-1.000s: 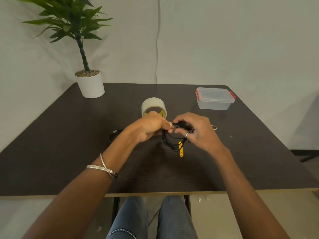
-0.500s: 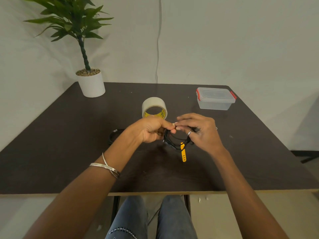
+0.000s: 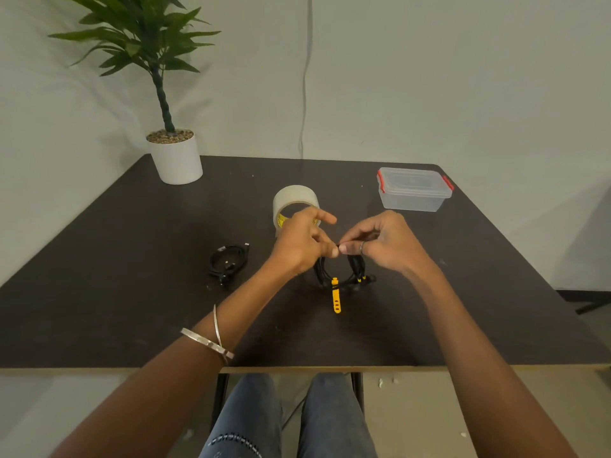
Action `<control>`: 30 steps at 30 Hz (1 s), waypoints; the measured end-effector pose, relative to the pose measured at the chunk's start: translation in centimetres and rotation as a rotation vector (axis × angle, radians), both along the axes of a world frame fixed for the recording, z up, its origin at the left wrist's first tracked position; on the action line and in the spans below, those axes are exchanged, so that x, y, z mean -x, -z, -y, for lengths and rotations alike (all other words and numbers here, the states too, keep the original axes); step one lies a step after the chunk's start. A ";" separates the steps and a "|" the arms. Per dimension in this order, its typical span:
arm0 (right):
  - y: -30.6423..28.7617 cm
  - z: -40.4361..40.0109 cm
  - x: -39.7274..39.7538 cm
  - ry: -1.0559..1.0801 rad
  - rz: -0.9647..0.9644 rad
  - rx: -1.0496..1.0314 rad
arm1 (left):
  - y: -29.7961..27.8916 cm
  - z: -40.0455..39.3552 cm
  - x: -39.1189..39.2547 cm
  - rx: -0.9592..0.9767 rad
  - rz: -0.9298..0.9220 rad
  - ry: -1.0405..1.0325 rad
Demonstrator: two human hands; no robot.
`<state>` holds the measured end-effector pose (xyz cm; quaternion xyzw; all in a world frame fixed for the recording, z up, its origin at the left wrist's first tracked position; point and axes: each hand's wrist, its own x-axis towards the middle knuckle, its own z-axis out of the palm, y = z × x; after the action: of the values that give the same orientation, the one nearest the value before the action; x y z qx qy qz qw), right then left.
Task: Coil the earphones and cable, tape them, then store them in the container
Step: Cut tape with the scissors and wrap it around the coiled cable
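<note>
Both hands have risen a little since the earlier frame, lifting the coil so more of it hangs in view below the fingers. Left hand (image 3: 302,241) and right hand (image 3: 385,241) meet thumb to thumb, each pinching the top of the black cable (image 3: 334,276) coil; the left forefinger sticks out straight. A yellow strap (image 3: 336,295) dangles from the bottom of the loop, its tip close to the bench (image 3: 132,292), whether touching I cannot tell. Just behind the left hand stands the tape (image 3: 294,198) roll, partly hidden by the knuckles. Beyond the right hand and further right sits the container (image 3: 413,190), lid on, red clips at both ends, near the far right corner. Left of the left hand, well apart, lies a second black coil, the earphones (image 3: 228,262). A potted plant (image 3: 175,157) fills the far left corner. Bare bench lies between the hands and the near edge, and between the right hand and the right edge.
</note>
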<state>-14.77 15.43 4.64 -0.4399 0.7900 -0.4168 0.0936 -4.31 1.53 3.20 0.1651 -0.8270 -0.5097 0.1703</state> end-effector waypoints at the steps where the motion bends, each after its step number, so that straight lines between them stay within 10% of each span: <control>1: -0.3 0.0 0.1 0.004 0.092 -0.012 | 0.2 -0.2 -0.1 0.064 -0.032 -0.011; 8: -1.2 -0.2 0.5 0.054 0.815 -0.025 | 0.2 -1.2 -0.7 0.200 -0.230 -0.054; 15: -0.6 0.3 0.5 0.118 1.142 0.013 | 0.4 -1.8 -0.9 0.184 -0.301 -0.097; 30: 1.8 0.3 -2.3 0.127 0.020 0.140 | 0.3 0.0 -1.2 0.065 -0.196 -0.121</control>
<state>-12.50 15.15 2.82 -0.3903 0.7840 -0.4806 0.0441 -3.15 1.57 2.89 0.1585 -0.8108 -0.4854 0.2861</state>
